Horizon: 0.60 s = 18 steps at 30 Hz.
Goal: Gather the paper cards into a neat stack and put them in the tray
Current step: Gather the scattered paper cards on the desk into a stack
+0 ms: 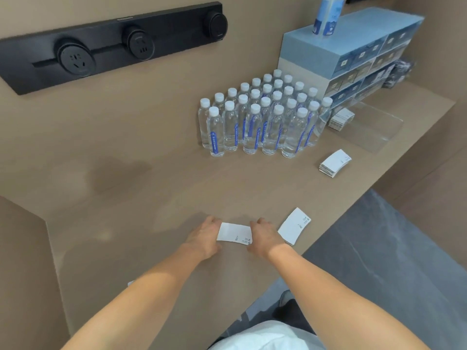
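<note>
A stack of cards [234, 232] lies on the counter [151, 198], held between the left hand [206, 238] and right hand [265, 237]. Just right of it lies a second stack [294, 226]; farther beyond, a third [334, 162], then the tray [374, 127], apparently holding more cards [340, 118]. Bottles [262, 117] stand behind.

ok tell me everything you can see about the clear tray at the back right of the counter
The tray is a shallow rectangular box of clear material that looks like acrylic, so the brown counter shows through it. It sits flat and open-topped at the far right, beside the water bottles and in front of the blue boxes. A stack of white cards stands in its far left corner; the rest holds nothing. Neither hand touches it.
</note>
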Each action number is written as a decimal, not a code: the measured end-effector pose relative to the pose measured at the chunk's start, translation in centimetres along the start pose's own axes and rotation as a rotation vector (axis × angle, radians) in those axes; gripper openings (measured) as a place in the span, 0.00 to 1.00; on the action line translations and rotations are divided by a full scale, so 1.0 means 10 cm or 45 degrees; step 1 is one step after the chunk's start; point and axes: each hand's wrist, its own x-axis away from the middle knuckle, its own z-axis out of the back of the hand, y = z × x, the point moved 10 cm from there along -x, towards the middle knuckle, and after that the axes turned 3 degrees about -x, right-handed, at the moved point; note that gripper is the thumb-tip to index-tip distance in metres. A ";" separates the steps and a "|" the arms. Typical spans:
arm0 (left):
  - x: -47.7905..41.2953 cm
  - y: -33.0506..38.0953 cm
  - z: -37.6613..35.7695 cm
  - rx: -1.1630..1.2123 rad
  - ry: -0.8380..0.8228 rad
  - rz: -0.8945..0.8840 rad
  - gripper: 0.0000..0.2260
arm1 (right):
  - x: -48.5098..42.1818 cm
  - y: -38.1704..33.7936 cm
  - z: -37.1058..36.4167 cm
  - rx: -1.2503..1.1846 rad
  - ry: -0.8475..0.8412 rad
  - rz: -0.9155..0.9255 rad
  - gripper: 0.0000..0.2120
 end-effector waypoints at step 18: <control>0.11 0.11 -0.13 -0.108 -0.025 -0.004 0.17 | 0.15 0.09 -0.13 -0.024 0.054 0.146 0.18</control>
